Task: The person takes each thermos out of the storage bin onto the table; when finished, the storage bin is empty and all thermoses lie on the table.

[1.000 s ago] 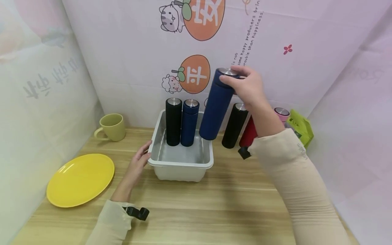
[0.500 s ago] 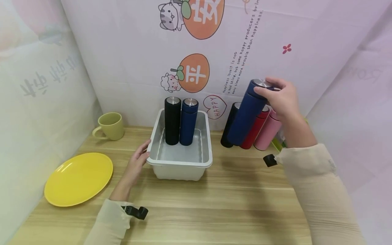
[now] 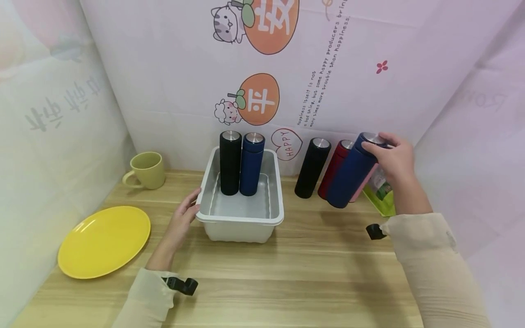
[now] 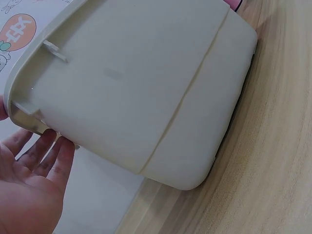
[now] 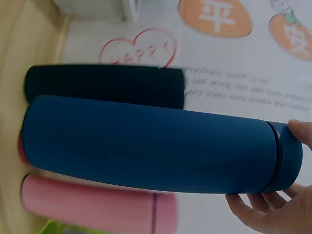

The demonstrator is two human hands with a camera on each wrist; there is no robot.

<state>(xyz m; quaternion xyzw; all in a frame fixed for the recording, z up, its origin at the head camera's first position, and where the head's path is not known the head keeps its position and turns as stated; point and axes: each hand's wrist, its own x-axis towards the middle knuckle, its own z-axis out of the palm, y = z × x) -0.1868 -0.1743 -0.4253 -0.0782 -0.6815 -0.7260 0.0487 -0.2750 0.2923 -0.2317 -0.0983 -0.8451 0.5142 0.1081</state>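
Observation:
My right hand [image 3: 394, 157] grips the lid end of a blue thermos bottle [image 3: 352, 175], tilted, its base close over the table. In the right wrist view the fingers and thumb are around its lid. The blue bottle overlaps a red thermos [image 3: 333, 166] and hides most of a pink thermos [image 5: 87, 202]. A black thermos [image 3: 312, 168] stands to their left. My left hand [image 3: 183, 218] holds the left rim of a pale grey plastic bin [image 3: 239, 231]; in the left wrist view its fingers reach under the rim. Inside the bin stand another black thermos [image 3: 230, 166] and another blue thermos [image 3: 251, 168].
At the left lies a yellow plate [image 3: 104, 241], with an olive-green mug [image 3: 147, 171] behind it. A green packet [image 3: 379, 196] sits at the right by the right wrist. Printed cloth walls [image 3: 176, 82] enclose the wooden table [image 3: 262, 282] at the back and sides.
My right hand has carried the blue thermos from over the bin's right edge to the right and down, in front of the red and pink bottles. The left hand stays at the bin's rim.

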